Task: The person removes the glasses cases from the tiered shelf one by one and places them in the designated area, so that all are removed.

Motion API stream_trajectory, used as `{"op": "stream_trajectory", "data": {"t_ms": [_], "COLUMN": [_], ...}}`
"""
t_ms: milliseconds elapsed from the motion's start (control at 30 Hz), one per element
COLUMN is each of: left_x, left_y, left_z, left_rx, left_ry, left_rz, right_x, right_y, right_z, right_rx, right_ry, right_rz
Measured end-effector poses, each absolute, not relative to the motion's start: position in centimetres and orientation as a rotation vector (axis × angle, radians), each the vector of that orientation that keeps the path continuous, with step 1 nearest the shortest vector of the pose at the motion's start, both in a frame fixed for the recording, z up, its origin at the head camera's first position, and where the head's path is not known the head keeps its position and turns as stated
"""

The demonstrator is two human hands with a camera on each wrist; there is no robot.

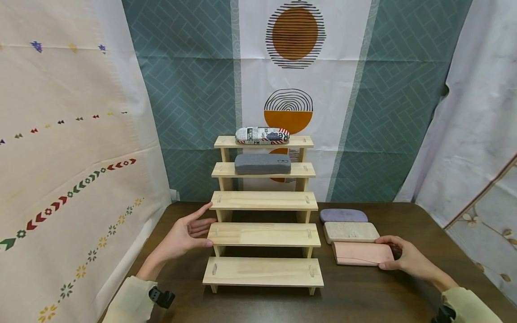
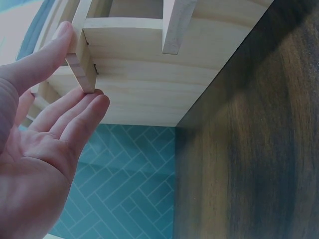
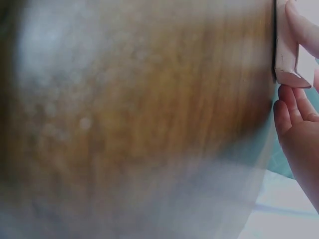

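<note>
A five-step wooden stand (image 1: 264, 233) rises from the table. My left hand (image 1: 181, 237) is at its left side; in the left wrist view the thumb (image 2: 47, 57) and fingertips (image 2: 99, 102) pinch the end of a plank. A pink glasses case (image 1: 361, 254) lies to the right of the stand. My right hand (image 1: 408, 256) grips its right end, thumb on the near edge and fingers at the far edge. A grey glasses case (image 1: 262, 164) sits on the second step from the top, and a newsprint-patterned case (image 1: 262, 135) on the top step.
Behind the pink case lie a cream glasses case (image 1: 350, 232) and a purple one (image 1: 343, 216) in a row. All stand on a dark wood table (image 1: 363, 296). Patterned cloths (image 1: 190, 112) hang at the back and both sides.
</note>
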State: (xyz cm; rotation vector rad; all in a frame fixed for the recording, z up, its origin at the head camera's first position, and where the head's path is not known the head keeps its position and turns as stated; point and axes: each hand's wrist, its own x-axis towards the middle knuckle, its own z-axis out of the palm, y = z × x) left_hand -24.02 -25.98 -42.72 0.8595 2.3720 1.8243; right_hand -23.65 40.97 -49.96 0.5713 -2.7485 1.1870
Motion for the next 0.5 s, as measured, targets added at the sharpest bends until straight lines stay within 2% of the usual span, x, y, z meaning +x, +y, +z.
{"op": "stream_trajectory", "data": {"t_ms": [500], "left_x": [-24.06], "left_y": [-26.06], "left_z": [-42.68], "left_rx": [0.845], "left_ry": [2.383], "left_rz": [1.812], "right_x": [-23.91], "right_y": [41.55], "right_z": [-50.21], "right_rx": [0.625], "right_ry": [-2.718], "right_rz": [1.203]}}
